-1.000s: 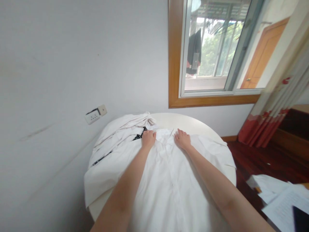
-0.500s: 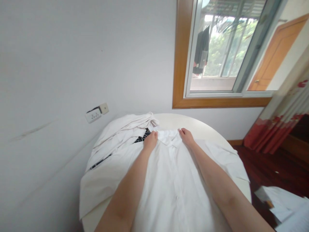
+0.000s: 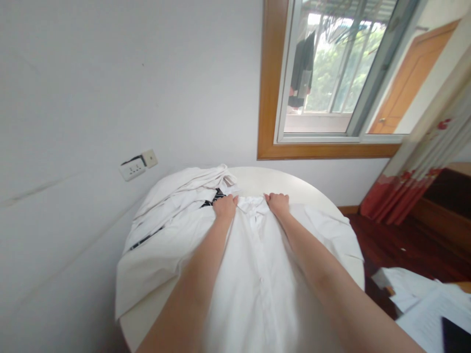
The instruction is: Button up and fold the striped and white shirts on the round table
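In the head view, your left hand and right hand are each curled shut on the shirt, one either side of its collar. Pull evenly with both so the button strip runs straight. The shirt is white and lies front up across the round tabletop, beside a heap of other white clothes.

L hand: palm down, fingers curled under, knuckles up.
R hand: palm down, closed fist-like, level w/ L, narrow gap btw them.
Forearms: both bare, stretched fwd, converging toward hands; near parts blurred.
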`<act>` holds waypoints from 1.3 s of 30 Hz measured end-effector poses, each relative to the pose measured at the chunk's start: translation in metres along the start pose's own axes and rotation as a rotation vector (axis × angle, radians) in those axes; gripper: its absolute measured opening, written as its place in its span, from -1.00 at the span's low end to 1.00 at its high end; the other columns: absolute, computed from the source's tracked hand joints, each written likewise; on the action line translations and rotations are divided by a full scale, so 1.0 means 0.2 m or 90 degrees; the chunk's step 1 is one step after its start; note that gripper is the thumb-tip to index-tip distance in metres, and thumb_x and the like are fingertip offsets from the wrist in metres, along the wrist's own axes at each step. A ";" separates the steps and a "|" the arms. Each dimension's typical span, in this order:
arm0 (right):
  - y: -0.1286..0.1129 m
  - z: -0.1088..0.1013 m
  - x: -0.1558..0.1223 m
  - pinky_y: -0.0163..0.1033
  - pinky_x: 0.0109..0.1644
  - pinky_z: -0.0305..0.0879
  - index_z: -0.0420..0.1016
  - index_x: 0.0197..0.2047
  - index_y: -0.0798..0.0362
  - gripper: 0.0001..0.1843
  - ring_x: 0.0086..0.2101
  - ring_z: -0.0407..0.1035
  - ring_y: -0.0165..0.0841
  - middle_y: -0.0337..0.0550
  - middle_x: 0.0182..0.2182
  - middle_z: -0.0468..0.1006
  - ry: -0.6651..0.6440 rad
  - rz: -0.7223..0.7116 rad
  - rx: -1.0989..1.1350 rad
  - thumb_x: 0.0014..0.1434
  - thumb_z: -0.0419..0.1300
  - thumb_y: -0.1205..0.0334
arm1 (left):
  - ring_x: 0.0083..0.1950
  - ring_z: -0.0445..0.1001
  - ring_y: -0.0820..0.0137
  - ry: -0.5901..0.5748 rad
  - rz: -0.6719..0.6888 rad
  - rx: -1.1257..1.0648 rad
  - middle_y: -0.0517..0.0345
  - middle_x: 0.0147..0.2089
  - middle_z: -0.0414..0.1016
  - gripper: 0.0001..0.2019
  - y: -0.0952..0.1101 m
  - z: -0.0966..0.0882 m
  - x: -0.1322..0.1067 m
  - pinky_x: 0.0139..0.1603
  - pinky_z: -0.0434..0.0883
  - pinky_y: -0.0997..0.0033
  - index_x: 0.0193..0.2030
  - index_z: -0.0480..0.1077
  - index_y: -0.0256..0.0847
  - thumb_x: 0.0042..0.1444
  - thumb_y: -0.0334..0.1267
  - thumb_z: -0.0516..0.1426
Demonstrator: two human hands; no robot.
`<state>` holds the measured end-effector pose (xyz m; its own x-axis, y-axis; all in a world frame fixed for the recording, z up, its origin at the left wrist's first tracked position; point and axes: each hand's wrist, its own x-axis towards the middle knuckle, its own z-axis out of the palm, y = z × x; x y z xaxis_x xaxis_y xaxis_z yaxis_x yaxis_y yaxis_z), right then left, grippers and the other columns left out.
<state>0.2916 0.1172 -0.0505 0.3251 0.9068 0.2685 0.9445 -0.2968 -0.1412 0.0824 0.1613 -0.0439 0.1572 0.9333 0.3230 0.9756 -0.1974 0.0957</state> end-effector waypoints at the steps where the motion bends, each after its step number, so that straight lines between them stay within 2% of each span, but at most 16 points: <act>1: 0.01 -0.03 0.00 -0.03 0.00 0.08 0.48 -0.09 0.10 -0.43 -0.08 0.36 -0.14 0.09 -0.20 0.55 -0.014 0.005 0.011 0.33 -0.23 -0.08 | -0.01 0.39 0.08 0.029 0.020 0.001 -0.18 -0.13 0.48 -0.55 0.00 -0.02 -0.02 -0.06 0.25 0.11 -0.08 0.41 -0.26 0.28 -0.05 -0.19; 4: 0.05 -0.14 0.00 -0.06 -0.01 0.14 0.42 0.02 0.03 -0.47 -0.02 0.31 -0.15 0.05 -0.07 0.49 -0.025 0.001 0.041 0.33 -0.22 -0.08 | 0.12 0.27 0.07 0.124 0.103 -0.013 -0.17 0.04 0.40 -0.65 -0.01 -0.11 -0.09 0.11 0.14 -0.02 0.06 0.35 -0.21 0.27 -0.18 -0.11; 7: 0.06 -0.26 -0.07 -0.12 0.03 0.14 0.38 0.09 0.00 -0.58 0.03 0.24 -0.18 0.02 0.03 0.41 0.025 -0.093 0.038 0.32 -0.13 0.08 | 0.23 0.17 0.10 0.168 0.182 -0.048 -0.09 0.19 0.29 -0.63 0.01 -0.16 -0.19 0.26 -0.01 -0.07 0.16 0.27 -0.13 0.23 -0.24 -0.05; 9: 0.04 -0.30 -0.17 -0.16 0.07 0.13 0.39 0.09 -0.02 -0.61 0.04 0.23 -0.22 -0.03 0.05 0.41 0.027 -0.204 0.041 0.29 -0.10 0.22 | 0.29 0.10 0.11 0.155 0.240 -0.066 0.00 0.26 0.22 -0.61 0.04 -0.15 -0.27 0.30 -0.06 -0.07 0.18 0.26 -0.08 0.22 -0.25 -0.04; 11: 0.01 -0.28 -0.29 -0.18 0.10 0.11 0.39 0.10 -0.04 -0.59 0.07 0.23 -0.26 -0.08 0.09 0.39 -0.006 -0.296 0.048 0.27 -0.10 0.28 | 0.32 0.07 0.14 0.114 0.289 -0.082 0.07 0.30 0.19 -0.61 0.07 -0.12 -0.33 0.30 -0.01 -0.03 0.20 0.25 -0.04 0.23 -0.25 -0.06; 13: -0.02 -0.22 -0.41 -0.16 0.14 0.09 0.32 0.17 -0.03 -0.56 0.13 0.18 -0.25 -0.08 0.15 0.33 -0.039 -0.318 0.049 0.28 -0.11 0.24 | 0.32 0.09 0.18 0.069 0.311 -0.097 0.10 0.31 0.19 -0.59 0.09 -0.08 -0.38 0.29 0.07 0.05 0.22 0.23 -0.03 0.26 -0.25 -0.10; 16: -0.02 -0.11 -0.53 -0.07 0.24 -0.02 0.16 0.29 0.03 -0.48 0.24 0.01 -0.23 -0.06 0.27 0.16 -0.058 -0.283 0.046 0.32 -0.19 0.09 | 0.31 0.13 0.22 0.031 0.292 -0.109 0.06 0.29 0.22 -0.57 0.10 0.00 -0.41 0.28 0.11 0.11 0.26 0.19 -0.10 0.28 -0.24 -0.13; 19: -0.01 -0.05 -0.57 0.03 0.30 -0.17 0.09 0.32 -0.01 -0.44 0.29 -0.11 -0.24 -0.12 0.32 0.05 -0.060 -0.262 0.049 0.34 -0.27 0.03 | 0.31 0.13 0.22 0.009 0.286 -0.105 0.03 0.30 0.22 -0.56 0.10 0.05 -0.41 0.29 0.11 0.11 0.27 0.17 -0.12 0.28 -0.20 -0.13; 22: 0.00 -0.06 -0.57 0.14 0.30 -0.26 0.07 0.33 -0.07 -0.41 0.30 -0.16 -0.19 -0.16 0.33 0.01 -0.067 -0.239 0.056 0.32 -0.25 -0.07 | 0.32 0.12 0.22 -0.005 0.293 -0.111 0.05 0.31 0.20 -0.57 0.10 0.05 -0.40 0.30 0.10 0.11 0.27 0.17 -0.11 0.28 -0.19 -0.12; 25: 0.00 -0.09 -0.57 0.18 0.29 -0.27 0.06 0.33 -0.11 -0.38 0.31 -0.20 -0.15 -0.16 0.34 -0.02 -0.093 -0.245 0.067 0.28 -0.22 -0.15 | 0.29 0.17 0.25 -0.008 0.285 -0.130 0.05 0.26 0.27 -0.60 0.10 0.01 -0.38 0.27 0.13 0.17 0.23 0.23 -0.12 0.30 -0.21 -0.15; 29: 0.01 -0.10 -0.58 0.17 0.28 -0.26 0.07 0.31 -0.14 -0.40 0.30 -0.18 -0.16 -0.15 0.33 0.01 -0.094 -0.257 0.089 0.28 -0.19 -0.14 | 0.12 0.31 0.25 -0.027 0.259 -0.115 0.03 0.06 0.41 -0.62 0.12 -0.08 -0.32 0.10 0.27 0.17 0.20 0.24 -0.05 0.29 -0.24 -0.14; 32: 0.01 -0.10 -0.58 0.16 0.28 -0.23 0.12 0.29 -0.09 -0.43 0.29 -0.14 -0.17 -0.12 0.31 0.08 -0.080 -0.264 0.107 0.28 -0.16 -0.10 | 0.11 0.28 0.20 -0.034 0.233 -0.084 0.04 0.02 0.38 -0.64 0.16 -0.11 -0.28 0.06 0.26 0.12 0.17 0.27 0.06 0.27 -0.19 -0.09; 36: 0.01 -0.10 -0.59 0.13 0.28 -0.21 0.16 0.27 -0.04 -0.45 0.28 -0.11 -0.18 -0.08 0.29 0.12 -0.070 -0.267 0.117 0.27 -0.11 -0.05 | 0.10 0.25 0.21 -0.019 0.198 -0.092 0.05 0.00 0.35 -0.70 0.18 -0.07 -0.23 0.07 0.23 0.13 0.04 0.38 0.07 0.25 -0.11 -0.06; 39: 0.01 -0.11 -0.59 0.15 0.26 -0.20 0.16 0.27 -0.09 -0.46 0.28 -0.10 -0.17 -0.09 0.28 0.13 -0.079 -0.271 0.120 0.26 -0.09 -0.04 | 0.07 0.26 0.23 0.000 0.200 -0.131 0.06 -0.03 0.35 -0.75 0.16 -0.01 -0.20 0.06 0.25 0.17 -0.06 0.43 0.00 0.21 -0.10 0.01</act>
<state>0.2565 0.0035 -0.0611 -0.1081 0.9683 0.2253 0.9634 0.1579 -0.2166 0.1062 0.1169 -0.0516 0.4437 0.8175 0.3671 0.8287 -0.5302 0.1791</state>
